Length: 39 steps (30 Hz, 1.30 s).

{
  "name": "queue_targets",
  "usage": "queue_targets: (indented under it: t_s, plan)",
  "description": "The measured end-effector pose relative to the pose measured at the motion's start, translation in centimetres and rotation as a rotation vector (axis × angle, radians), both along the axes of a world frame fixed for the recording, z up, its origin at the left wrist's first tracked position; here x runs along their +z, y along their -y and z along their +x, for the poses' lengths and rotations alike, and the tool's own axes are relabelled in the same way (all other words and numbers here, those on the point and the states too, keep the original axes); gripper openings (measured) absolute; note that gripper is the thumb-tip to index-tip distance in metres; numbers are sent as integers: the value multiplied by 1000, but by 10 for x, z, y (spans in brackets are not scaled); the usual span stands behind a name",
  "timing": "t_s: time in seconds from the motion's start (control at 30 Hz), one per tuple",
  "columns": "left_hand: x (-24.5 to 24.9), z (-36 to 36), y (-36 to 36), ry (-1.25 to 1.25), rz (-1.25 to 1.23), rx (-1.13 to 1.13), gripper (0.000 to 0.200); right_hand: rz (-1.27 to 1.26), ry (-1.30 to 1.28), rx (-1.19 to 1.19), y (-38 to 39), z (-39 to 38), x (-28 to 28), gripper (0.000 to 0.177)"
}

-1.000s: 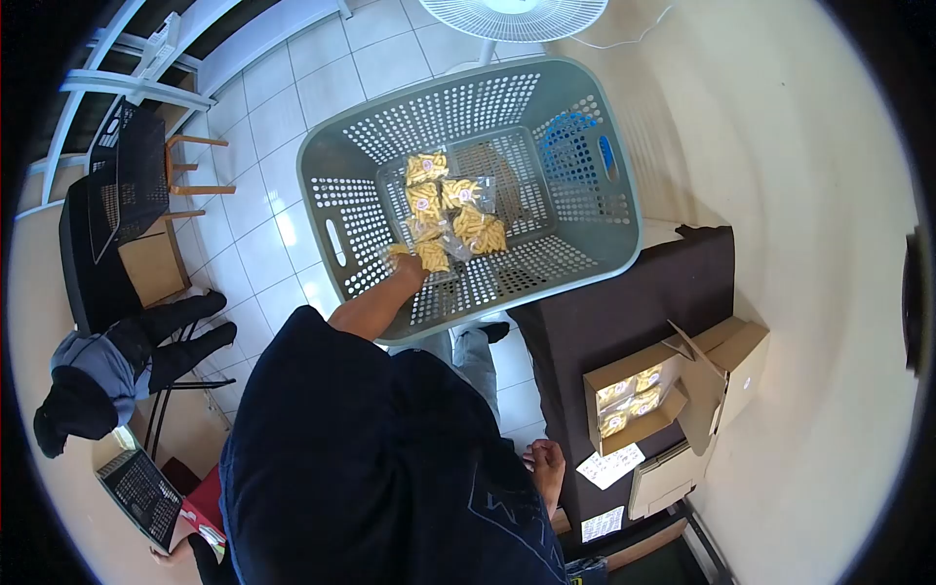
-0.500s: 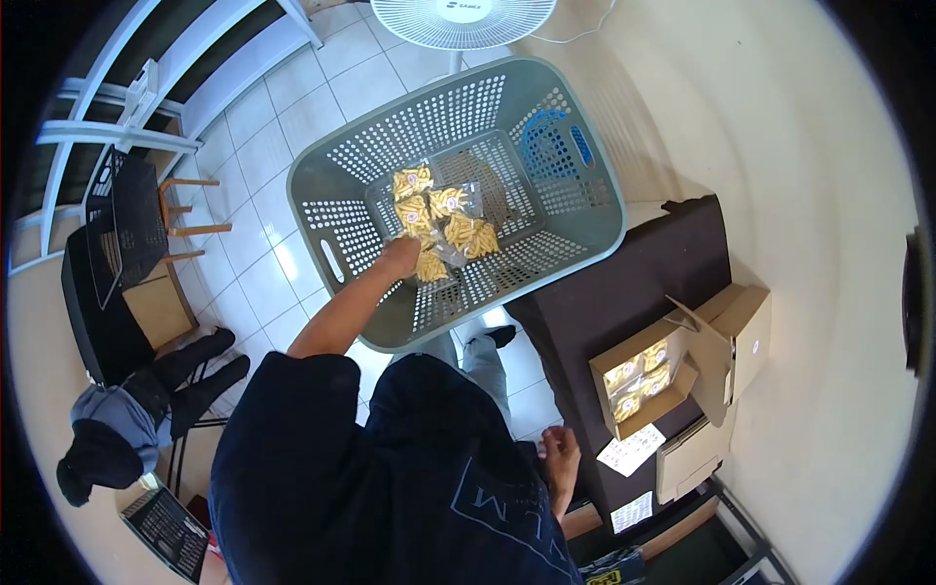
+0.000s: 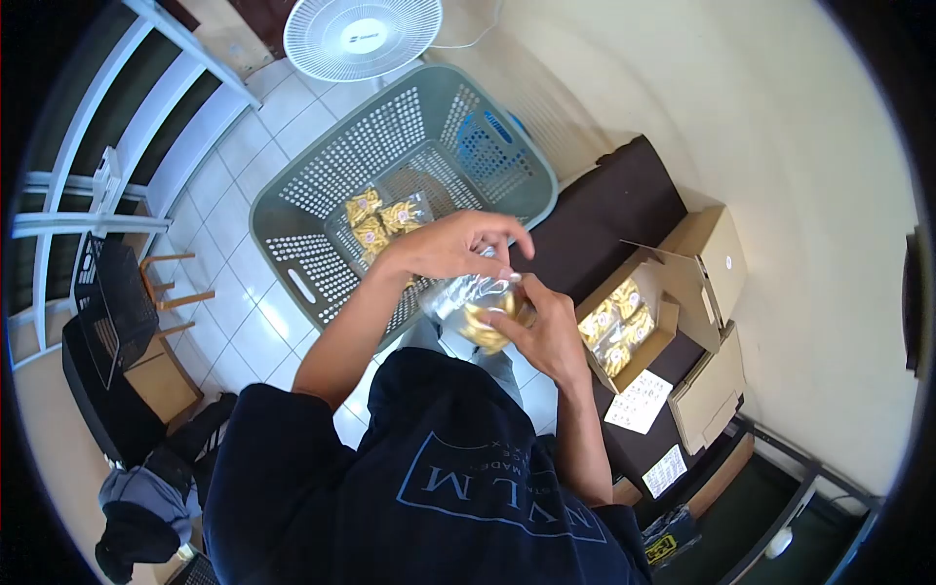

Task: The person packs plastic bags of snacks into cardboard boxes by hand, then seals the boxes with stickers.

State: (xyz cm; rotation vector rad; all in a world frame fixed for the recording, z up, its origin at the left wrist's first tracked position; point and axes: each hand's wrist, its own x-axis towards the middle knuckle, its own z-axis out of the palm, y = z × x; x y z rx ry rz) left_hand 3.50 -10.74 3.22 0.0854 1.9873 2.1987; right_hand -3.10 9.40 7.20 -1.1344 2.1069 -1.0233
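My right hand [image 3: 552, 336] grips a clear plastic bag of yellow snack sticks [image 3: 482, 330], its thumb across the front. The bag is blurred by motion and is held in front of my chest, over the near rim of the basket. My left hand [image 3: 450, 246] is just above the bag's upper part, its fingers curved and spread apart. Beneath and beyond my hands stands a large grey-green perforated basket [image 3: 336, 146]. More snack bags [image 3: 370, 234] lie inside it, partly hidden by my left forearm.
On the dark-covered table [image 3: 624, 200] at right, an open cardboard box [image 3: 639, 363] holds several snack bags. Printed papers [image 3: 639, 401] and a flattened carton [image 3: 710, 390] lie beside it. A white fan [image 3: 363, 37] stands behind the basket. Another person [image 3: 146, 507] is at lower left.
My left hand has come up out of the basket, and a snack bag is now in my right hand. That hand has risen from beside the table to meet the left.
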Motion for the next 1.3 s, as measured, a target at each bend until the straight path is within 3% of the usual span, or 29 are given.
queue_targets:
  t_s: [0.03, 0.1, 0.17, 0.23, 0.33, 0.5, 0.57, 0.7, 0.73, 0.77, 0.9, 0.97, 1.0, 1.2, 1.3]
  plan:
    - [2, -4, -9, -9, -7, -13, 28, 123, 66, -27, -4, -3, 3, 42]
    - [-1, -14, -25, 47, 194, 255, 33, 236, 125, -59, -18, -9, 3, 33]
    - [-11, -21, -43, 38, 292, 316, 34, -89, 336, -320, -43, -11, -14, 22]
    - [-21, -25, -72, 52, 578, 513, 33, -219, 313, -391, -67, -20, -22, 18]
    - [-13, -31, -137, 91, 354, 562, 29, -206, 102, -527, -109, -39, -24, 18]
    - [-20, -66, -221, 110, 159, 703, 19, -328, 126, -596, -169, -53, -30, 16]
    - [-29, -80, -248, 96, 106, 705, 14, -385, 263, -606, -200, -61, -46, 13]
    - [-36, -97, -308, 238, 332, 700, 26, -352, 552, -484, -275, -71, -73, 14]
    - [-43, -98, -317, 182, 160, 715, 30, -322, 588, -425, -287, -73, -79, 16]
    - [-47, -99, -324, 181, 157, 707, 30, -327, 587, -433, -301, -75, -82, 16]
    - [-49, -85, -353, 226, -116, 515, 30, -260, 722, -309, -331, -85, -78, 19]
    - [-52, -82, -368, 46, -370, 287, 32, -330, 809, -277, -333, -87, -77, 16]
    - [-49, -82, -377, 58, -284, 313, 31, -219, 635, -273, -336, -90, -83, 19]
    - [-47, -76, -388, 94, -514, 512, 25, -159, 605, -250, -332, -87, -84, 27]
    - [-50, -75, -384, 137, -476, 689, 24, -132, 586, -198, -329, -89, -77, 28]
